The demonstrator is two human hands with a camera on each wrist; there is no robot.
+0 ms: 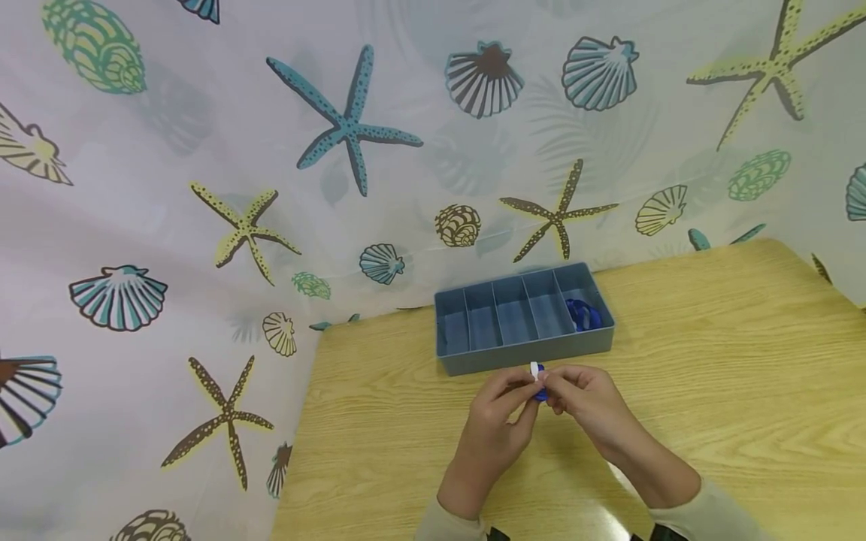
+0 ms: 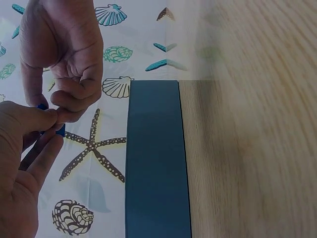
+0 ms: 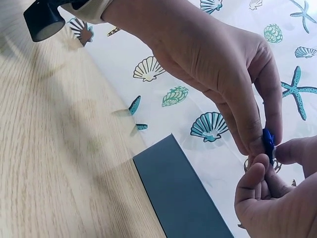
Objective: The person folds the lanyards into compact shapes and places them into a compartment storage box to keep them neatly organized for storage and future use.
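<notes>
Just in front of the grey-blue divided box, both hands meet at a small blue item [image 1: 542, 394] with a white strip [image 1: 535, 370] on it; its kind is mostly covered by fingers. My left hand [image 1: 497, 421] pinches it from the left between thumb and fingers. From the other side, my right hand [image 1: 591, 406] holds it with thumb and fingertips. The right wrist view shows the blue item [image 3: 268, 143] as a narrow piece between the fingers of both hands. In the left wrist view only bits of blue [image 2: 60, 131] show.
The divided box [image 1: 528, 352] stands on the wooden table [image 1: 379, 421] near its back edge. Glossy dark-blue looped material [image 1: 583, 315] lies in its rightmost compartment. A cloth [image 1: 406, 210] printed with shells and starfish hangs behind and to the left.
</notes>
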